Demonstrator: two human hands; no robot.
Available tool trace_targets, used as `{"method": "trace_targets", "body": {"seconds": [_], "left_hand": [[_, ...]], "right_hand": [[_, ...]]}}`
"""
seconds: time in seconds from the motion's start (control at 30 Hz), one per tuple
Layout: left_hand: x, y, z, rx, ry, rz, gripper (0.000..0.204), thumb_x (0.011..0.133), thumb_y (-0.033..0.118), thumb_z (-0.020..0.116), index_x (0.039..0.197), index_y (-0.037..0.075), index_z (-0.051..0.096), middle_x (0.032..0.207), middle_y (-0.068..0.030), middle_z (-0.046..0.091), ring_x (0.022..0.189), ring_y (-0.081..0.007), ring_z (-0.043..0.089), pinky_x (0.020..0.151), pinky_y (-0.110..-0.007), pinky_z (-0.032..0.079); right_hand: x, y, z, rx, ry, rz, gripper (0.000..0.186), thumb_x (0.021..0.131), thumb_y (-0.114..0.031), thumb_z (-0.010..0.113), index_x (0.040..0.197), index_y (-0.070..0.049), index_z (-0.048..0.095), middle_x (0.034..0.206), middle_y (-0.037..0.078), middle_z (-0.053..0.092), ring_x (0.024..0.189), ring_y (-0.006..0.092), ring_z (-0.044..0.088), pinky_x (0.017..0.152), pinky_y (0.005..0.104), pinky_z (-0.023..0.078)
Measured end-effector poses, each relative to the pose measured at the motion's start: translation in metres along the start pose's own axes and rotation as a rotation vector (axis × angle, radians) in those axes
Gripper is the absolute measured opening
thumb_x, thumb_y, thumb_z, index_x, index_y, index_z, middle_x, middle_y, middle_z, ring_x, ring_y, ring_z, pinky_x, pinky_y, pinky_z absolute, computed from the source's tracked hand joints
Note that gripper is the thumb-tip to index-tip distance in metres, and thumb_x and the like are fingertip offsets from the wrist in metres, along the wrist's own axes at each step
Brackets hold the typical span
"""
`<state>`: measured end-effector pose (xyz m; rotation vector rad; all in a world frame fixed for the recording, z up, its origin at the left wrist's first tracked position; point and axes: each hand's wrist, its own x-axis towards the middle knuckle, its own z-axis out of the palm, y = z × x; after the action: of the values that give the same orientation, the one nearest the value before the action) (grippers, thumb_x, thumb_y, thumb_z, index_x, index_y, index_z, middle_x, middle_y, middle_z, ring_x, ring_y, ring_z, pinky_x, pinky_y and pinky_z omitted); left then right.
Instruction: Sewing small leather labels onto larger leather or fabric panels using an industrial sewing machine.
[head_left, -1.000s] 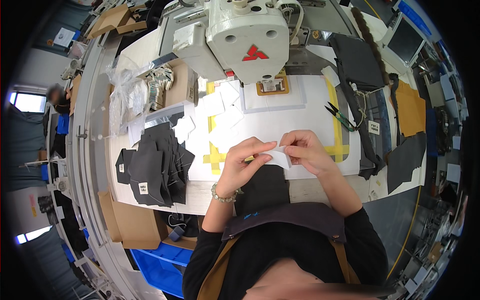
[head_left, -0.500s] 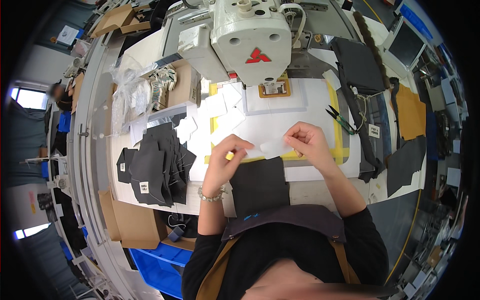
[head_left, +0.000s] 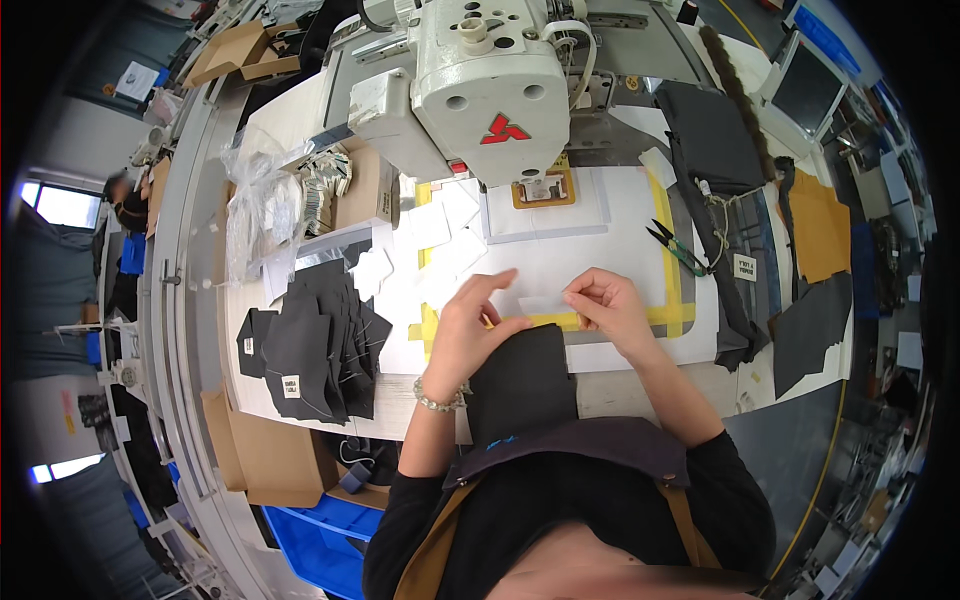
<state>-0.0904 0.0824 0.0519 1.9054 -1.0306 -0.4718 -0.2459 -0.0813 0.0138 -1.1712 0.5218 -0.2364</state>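
Slip of white material (head_left: 540, 303), over the white sheet (head_left: 550, 255), now seems pinched by the right hand (head_left: 612, 308) alone; the left hand (head_left: 468, 325) has let go, fingers apart, its thumb free at the dark fabric (head_left: 525, 385).

Black cloth (head_left: 522, 390) by the left hand (head_left: 466, 328), white slip (head_left: 542, 303) in the right hand (head_left: 612, 310), yellow tape (head_left: 568, 322) between them, green-handled snips (head_left: 688, 257) right of both

Right fingers (head_left: 590, 284) pinch a white slip (head_left: 542, 303); left fingers (head_left: 488, 285) spread near dark fabric (head_left: 520, 385); a sewing machine (head_left: 490, 100) stands beyond.
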Motion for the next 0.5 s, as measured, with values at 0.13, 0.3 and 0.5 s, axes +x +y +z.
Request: {"method": "trace_targets", "body": {"seconds": [0.13, 0.3, 0.5], "left_hand": [[0.011, -0.008, 0.016, -0.168, -0.140, -0.176, 0.017, 0.080, 0.005, 0.076, 0.096, 0.001, 0.071, 0.087, -0.0055, 0.069, 0.063, -0.0113, 0.062, 0.058, -0.023, 0.048], [0.034, -0.026, 0.018, -0.579, -0.128, -0.132, 0.011, 0.083, 0.002, 0.072, 0.094, 0.001, 0.072, 0.091, -0.0083, 0.073, 0.082, -0.0115, 0.070, 0.068, -0.023, 0.054], [0.061, -0.018, 0.014, -0.187, -0.263, 0.338, 0.024, 0.084, 0.005, 0.071, 0.107, 0.002, 0.071, 0.110, -0.0122, 0.071, 0.100, -0.0243, 0.069, 0.085, -0.031, 0.055]], "right_hand": [[0.007, 0.007, 0.003, -0.040, -0.004, -0.148, 0.005, 0.091, -0.003, 0.065, 0.095, 0.000, 0.066, 0.082, 0.001, 0.066, 0.067, 0.0048, 0.056, 0.059, 0.0199, 0.045], [0.025, -0.006, -0.016, -0.321, -0.006, -0.489, 0.007, 0.087, 0.001, 0.066, 0.094, -0.001, 0.069, 0.092, 0.005, 0.072, 0.077, 0.0091, 0.062, 0.067, 0.0226, 0.049], [0.063, -0.022, -0.044, -0.899, 0.065, -0.939, 0.013, 0.076, 0.001, 0.070, 0.087, -0.006, 0.068, 0.093, 0.003, 0.072, 0.082, 0.0211, 0.064, 0.074, 0.0323, 0.051]]}}
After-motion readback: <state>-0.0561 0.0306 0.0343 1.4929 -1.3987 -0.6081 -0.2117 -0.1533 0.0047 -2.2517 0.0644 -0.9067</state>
